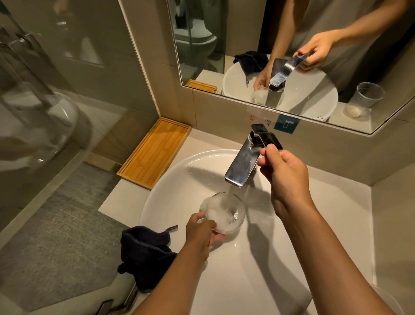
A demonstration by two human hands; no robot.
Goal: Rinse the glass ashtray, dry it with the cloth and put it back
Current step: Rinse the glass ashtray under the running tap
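The round glass ashtray [224,212] is inside the white sink [178,173], under the chrome faucet [241,166]. Water runs from the spout into it and foams white. My left hand [202,230] grips the ashtray by its near left rim. My right hand [284,175] pinches the faucet's flat lever handle [268,138] between thumb and fingers. A dark cloth [145,253] lies crumpled on the counter at the sink's left edge, partly hanging over the counter's front.
A wooden tray [155,152] rests on the counter at the back left, by the wall. The mirror [292,46] above reflects the sink, my hands, a plastic cup and a soap. A glass shower screen [27,93] stands on the left, above grey floor.
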